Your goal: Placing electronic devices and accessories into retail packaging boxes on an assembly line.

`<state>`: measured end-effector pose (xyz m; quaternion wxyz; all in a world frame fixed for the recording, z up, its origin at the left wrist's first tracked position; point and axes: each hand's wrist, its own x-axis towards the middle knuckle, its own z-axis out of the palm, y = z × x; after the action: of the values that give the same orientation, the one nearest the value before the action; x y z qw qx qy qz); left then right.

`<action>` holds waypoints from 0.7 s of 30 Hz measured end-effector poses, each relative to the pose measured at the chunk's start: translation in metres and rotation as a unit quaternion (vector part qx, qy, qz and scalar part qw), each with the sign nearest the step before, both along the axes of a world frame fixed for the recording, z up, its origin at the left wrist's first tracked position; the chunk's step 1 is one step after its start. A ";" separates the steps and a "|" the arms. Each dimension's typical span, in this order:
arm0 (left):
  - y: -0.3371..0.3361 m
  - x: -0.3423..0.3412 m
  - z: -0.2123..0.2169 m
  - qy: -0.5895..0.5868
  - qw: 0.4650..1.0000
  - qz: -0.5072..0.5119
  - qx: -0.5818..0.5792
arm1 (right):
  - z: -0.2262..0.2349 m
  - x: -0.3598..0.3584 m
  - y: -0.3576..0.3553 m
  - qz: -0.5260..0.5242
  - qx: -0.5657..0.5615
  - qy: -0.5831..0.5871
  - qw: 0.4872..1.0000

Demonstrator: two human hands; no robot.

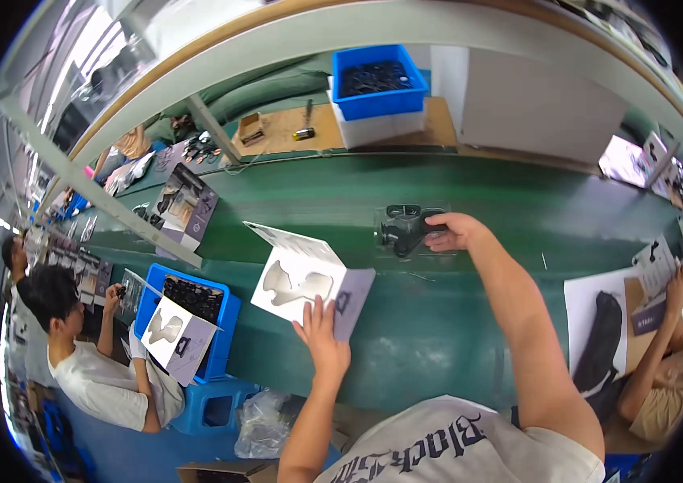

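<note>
My left hand is at the near edge of an open box, its fingers over the white inside panel. This panel has shaped cutouts, the far flap stands raised, and a purple-grey side faces right. Further right, my right hand pinches the right end of a clear plastic tray above the green surface. Black parts sit in the tray; their exact kind is hard to make out. The right fingertips partly cover the tray's end.
A blue crate of black parts is at left, beside a seated co-worker and another cutout box. A printed box stands behind. Another blue bin sits on the shelf. At right, a person's arm reaches near a black pouch.
</note>
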<state>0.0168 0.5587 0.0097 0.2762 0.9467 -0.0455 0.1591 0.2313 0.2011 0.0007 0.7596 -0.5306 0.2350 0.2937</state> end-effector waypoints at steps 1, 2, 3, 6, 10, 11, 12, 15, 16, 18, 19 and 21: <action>-0.003 0.008 -0.003 -0.019 1.000 0.012 -0.008 | 0.002 -0.018 -0.006 0.029 -0.006 0.004 1.000; -0.008 0.016 -0.004 -0.012 1.000 0.002 -0.002 | 0.003 -0.035 -0.014 0.056 -0.013 0.008 0.998; -0.012 0.023 -0.002 -0.011 1.000 0.017 -0.010 | 0.004 -0.050 -0.019 0.085 -0.019 0.009 0.996; -0.019 0.020 -0.003 -0.006 1.000 0.026 -0.007 | -0.002 -0.089 0.000 0.123 -0.010 -0.002 0.992; -0.032 0.014 0.002 -0.012 0.999 0.039 0.000 | -0.007 -0.112 0.045 0.118 -0.015 -0.015 0.993; -0.035 0.011 0.007 -0.012 0.999 0.026 0.018 | -0.008 -0.112 0.047 0.098 -0.016 -0.018 0.995; -0.039 0.006 0.013 -0.011 0.999 0.012 0.036 | -0.009 -0.113 0.048 0.079 -0.017 -0.021 0.996; -0.045 -0.001 0.020 -0.014 0.997 -0.009 0.070 | -0.007 -0.115 0.055 0.046 -0.020 -0.029 0.998; -0.044 -0.001 0.017 -0.020 0.998 -0.036 0.042 | -0.005 -0.118 0.059 0.027 -0.022 -0.035 0.999; -0.044 0.001 0.010 -0.034 0.995 -0.091 -0.015 | -0.003 -0.126 0.068 -0.013 -0.027 -0.044 0.999; -0.045 0.000 0.006 -0.040 0.991 -0.120 -0.044 | -0.002 -0.130 0.073 -0.033 -0.030 -0.049 0.998; -0.063 -0.004 0.005 -0.043 0.992 -0.114 -0.040 | 0.000 -0.142 0.095 -0.075 -0.037 -0.043 0.996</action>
<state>0.0130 0.4961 0.0144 0.3281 0.9158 -0.1589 0.1687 0.0890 0.2960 0.0005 0.7690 -0.5512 0.2516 0.2037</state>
